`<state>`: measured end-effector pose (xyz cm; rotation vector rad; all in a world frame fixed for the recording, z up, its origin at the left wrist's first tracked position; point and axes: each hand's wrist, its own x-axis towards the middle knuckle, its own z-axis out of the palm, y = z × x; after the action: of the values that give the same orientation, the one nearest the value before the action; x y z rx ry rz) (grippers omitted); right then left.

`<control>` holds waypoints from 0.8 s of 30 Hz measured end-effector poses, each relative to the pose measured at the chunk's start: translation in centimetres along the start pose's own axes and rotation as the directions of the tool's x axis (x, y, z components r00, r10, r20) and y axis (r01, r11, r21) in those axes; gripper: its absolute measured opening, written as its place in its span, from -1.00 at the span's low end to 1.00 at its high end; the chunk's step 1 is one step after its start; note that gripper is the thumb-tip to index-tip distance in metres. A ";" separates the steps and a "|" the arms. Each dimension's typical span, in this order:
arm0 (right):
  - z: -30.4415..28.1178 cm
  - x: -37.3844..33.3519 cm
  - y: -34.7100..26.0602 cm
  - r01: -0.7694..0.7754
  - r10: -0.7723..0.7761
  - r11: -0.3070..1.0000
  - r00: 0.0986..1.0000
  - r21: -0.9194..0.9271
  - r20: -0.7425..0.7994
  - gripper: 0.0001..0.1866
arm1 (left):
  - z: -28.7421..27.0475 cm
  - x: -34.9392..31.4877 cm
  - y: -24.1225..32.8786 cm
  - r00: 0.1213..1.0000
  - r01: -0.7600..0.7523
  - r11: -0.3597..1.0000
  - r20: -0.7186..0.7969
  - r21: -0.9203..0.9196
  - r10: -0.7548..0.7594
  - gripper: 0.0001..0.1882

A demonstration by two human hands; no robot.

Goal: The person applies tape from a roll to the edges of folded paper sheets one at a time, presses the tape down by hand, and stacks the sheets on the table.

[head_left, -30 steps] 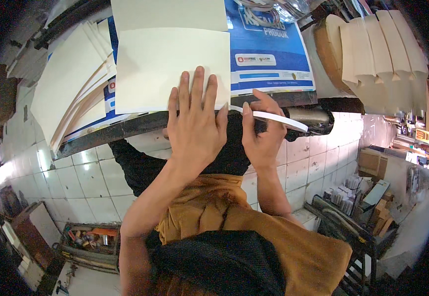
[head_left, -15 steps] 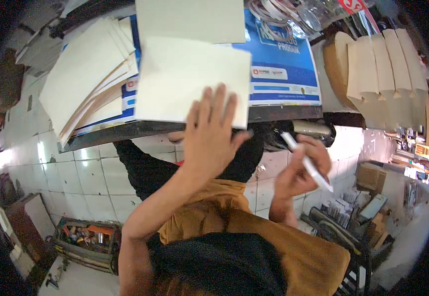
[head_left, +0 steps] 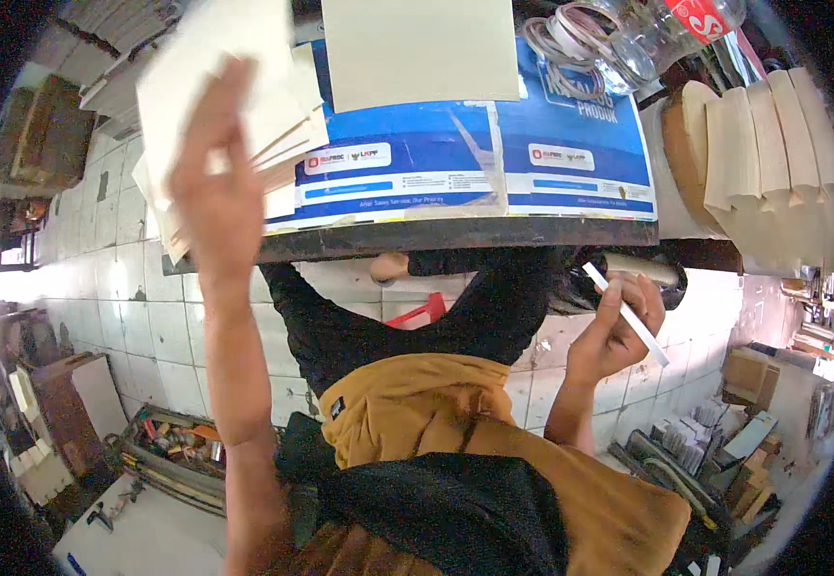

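Paper (head_left: 177,86) by the table's (head_left: 475,238) left edge looks light and bendy, best held by one side, left hand (head_left: 215,192) too blurry to tell its grip, right hand (head_left: 601,344) pinching a white strip (head_left: 649,343).

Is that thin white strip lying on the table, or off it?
Off it: the white strip is held in the right hand, out past the near edge of the table, with floor tiles showing behind.

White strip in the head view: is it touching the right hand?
Touching: the head view shows the white strip held against the fingers of the right hand.
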<state>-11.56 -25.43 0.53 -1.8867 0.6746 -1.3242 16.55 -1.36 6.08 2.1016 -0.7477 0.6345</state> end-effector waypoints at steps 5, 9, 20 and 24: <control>-0.6 0.2 0.0 0.056 -0.055 0.998 0.998 -0.026 0.027 -0.85 | 2.6 -1.7 -2.7 0.984 0.001 0.982 0.174 0.190 -0.035 -0.54; 0.8 0.5 -0.9 0.058 -0.059 0.998 0.986 0.006 0.157 -0.59 | 7.7 3.8 3.3 0.968 -0.201 0.960 0.111 -0.196 0.225 -0.51; 6.9 0.2 -1.9 -0.116 0.070 0.986 0.939 0.117 0.337 -0.56 | 7.3 -10.0 8.1 0.838 -0.007 1.000 0.545 -0.030 0.022 -0.30; 11.9 -0.8 -2.0 0.256 -0.268 0.963 0.857 0.088 0.439 -0.89 | 3.7 -12.1 7.5 0.935 0.099 0.974 0.353 -0.202 -0.022 -0.26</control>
<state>-0.56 -20.52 -0.84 -2.2154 0.1626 -0.9839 3.60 -4.60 0.02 2.0451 -0.8993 0.1328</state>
